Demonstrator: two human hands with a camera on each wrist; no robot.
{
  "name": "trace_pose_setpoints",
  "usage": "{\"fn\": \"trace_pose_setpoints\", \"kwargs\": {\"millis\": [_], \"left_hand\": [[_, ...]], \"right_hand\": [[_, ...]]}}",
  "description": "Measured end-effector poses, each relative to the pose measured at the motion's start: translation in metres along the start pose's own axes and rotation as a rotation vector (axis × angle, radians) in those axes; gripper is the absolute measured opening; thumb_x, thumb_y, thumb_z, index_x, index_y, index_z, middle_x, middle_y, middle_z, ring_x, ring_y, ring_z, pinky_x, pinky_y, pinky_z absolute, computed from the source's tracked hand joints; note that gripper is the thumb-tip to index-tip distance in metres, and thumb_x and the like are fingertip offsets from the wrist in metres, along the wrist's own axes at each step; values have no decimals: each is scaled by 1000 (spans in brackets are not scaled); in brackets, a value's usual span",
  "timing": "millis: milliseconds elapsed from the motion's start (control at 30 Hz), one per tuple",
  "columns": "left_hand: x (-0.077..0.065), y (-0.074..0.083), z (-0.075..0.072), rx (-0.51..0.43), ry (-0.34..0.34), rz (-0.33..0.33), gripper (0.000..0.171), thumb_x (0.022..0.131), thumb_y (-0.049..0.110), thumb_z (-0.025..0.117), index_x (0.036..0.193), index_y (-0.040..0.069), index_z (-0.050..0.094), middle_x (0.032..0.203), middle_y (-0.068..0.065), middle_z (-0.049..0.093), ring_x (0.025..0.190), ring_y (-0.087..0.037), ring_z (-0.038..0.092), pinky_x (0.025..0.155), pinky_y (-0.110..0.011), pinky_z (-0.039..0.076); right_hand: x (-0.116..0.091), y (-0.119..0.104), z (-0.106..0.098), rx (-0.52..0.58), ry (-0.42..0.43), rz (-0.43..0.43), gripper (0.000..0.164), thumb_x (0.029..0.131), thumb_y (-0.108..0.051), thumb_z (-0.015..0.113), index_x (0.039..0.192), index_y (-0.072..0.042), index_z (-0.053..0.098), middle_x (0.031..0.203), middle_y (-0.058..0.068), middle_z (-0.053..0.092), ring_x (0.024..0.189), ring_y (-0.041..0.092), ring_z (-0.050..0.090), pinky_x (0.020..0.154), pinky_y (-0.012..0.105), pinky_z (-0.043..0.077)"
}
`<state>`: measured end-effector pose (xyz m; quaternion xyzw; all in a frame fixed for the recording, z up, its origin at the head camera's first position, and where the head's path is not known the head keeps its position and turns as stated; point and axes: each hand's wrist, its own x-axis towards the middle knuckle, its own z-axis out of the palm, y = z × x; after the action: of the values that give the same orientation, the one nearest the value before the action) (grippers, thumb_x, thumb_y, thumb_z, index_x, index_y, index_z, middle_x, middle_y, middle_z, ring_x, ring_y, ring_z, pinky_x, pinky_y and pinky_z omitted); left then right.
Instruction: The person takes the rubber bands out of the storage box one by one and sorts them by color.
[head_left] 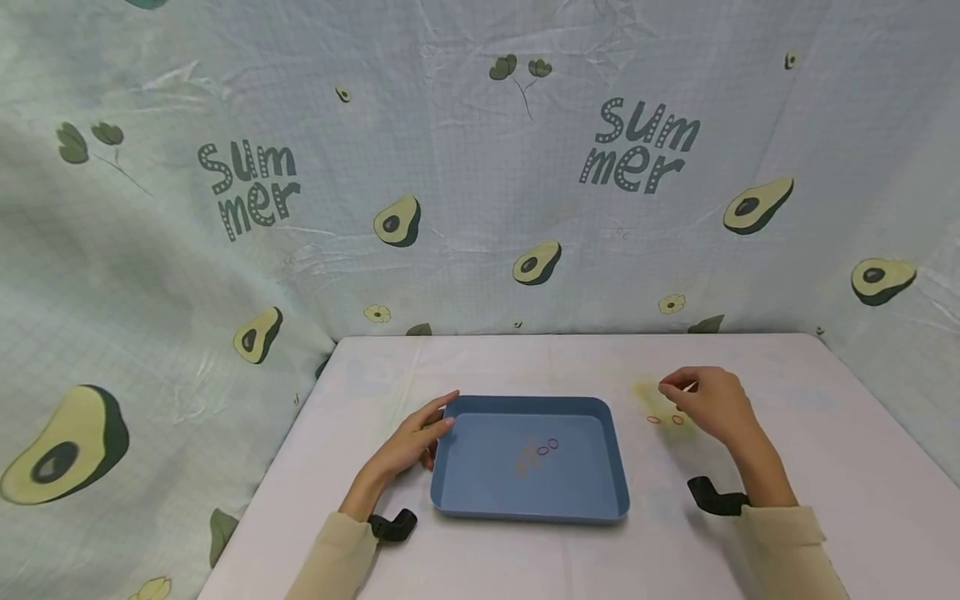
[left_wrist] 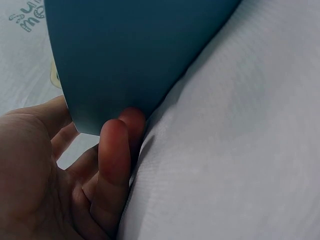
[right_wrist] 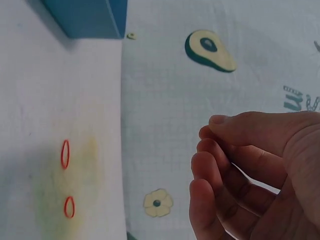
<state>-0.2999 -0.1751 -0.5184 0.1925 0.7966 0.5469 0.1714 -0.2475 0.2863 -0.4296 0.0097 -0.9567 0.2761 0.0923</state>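
Container: blue tray (head_left: 480, 487) on the white-clothed table (head_left: 480, 550). Contents: faint orange rings (head_left: 521, 473) near centre, count unclear; two purple rings (head_left: 548, 447) just beside them toward 2 o'clock. Outside the tray, between 2 and 3 o'clock: two red rings (right_wrist: 62, 155) on a yellowish patch of cloth.

Left hand (head_left: 405, 443) grips the tray at 10 o'clock, thumb over the rim, fingers curled against the outer wall. Right hand (head_left: 712, 402), 2 o'clock, near the red rings: fingers curled, thumb meeting forefinger, gap narrow.

Writing: "summer", in two lines, on the backdrop (head_left: 465, 150) at 10 and 1 o'clock.
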Motion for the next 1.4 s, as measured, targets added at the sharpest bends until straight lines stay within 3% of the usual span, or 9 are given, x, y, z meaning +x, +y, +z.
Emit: {"fn": "trace_pose_setpoints", "kwargs": {"millis": [300, 567, 767, 1233, 1400], "left_hand": [[0, 1, 0, 0, -5, 6, 56, 100, 37, 51, 152, 31, 29, 147, -15, 42, 61, -20, 51, 46, -36, 50], [-1, 0, 0, -5, -8, 9, 58, 100, 39, 51, 152, 30, 29, 147, -13, 43, 59, -17, 51, 47, -36, 51], [0, -1, 0, 6, -5, 8, 56, 100, 39, 50, 152, 32, 29, 147, -13, 43, 60, -18, 51, 48, -36, 51], [1, -1, -1, -2, -10, 16, 57, 100, 41, 50, 152, 31, 29, 144, -13, 44, 57, -16, 48, 47, -33, 50], [1, -2, -1, 0, -12, 23, 57, 100, 40, 49, 152, 31, 29, 144, -15, 43, 57, -16, 48, 47, -33, 50]], "right_hand": [[0, -22, 10, 59, -18, -88, 17, 89, -25, 68, 97, -11, 75, 88, 4, 71, 71, 13, 60, 59, 29, 47], [-3, -41, 33, 87, -91, -146, 14, 89, -22, 69, 97, -13, 75, 82, -1, 68, 63, 12, 56, 54, 27, 46], [-5, -52, 53, 96, -134, -232, 8, 86, -18, 72, 92, -15, 75, 83, -4, 68, 68, 9, 54, 54, 23, 46], [-7, -62, 88, 107, -256, -373, 9, 85, -17, 72, 93, -13, 75, 85, -8, 69, 70, 1, 56, 58, 20, 47], [-6, -62, 97, 76, -258, -350, 7, 85, -19, 73, 92, -16, 75, 84, -9, 68, 70, 0, 56, 59, 19, 47]]}}
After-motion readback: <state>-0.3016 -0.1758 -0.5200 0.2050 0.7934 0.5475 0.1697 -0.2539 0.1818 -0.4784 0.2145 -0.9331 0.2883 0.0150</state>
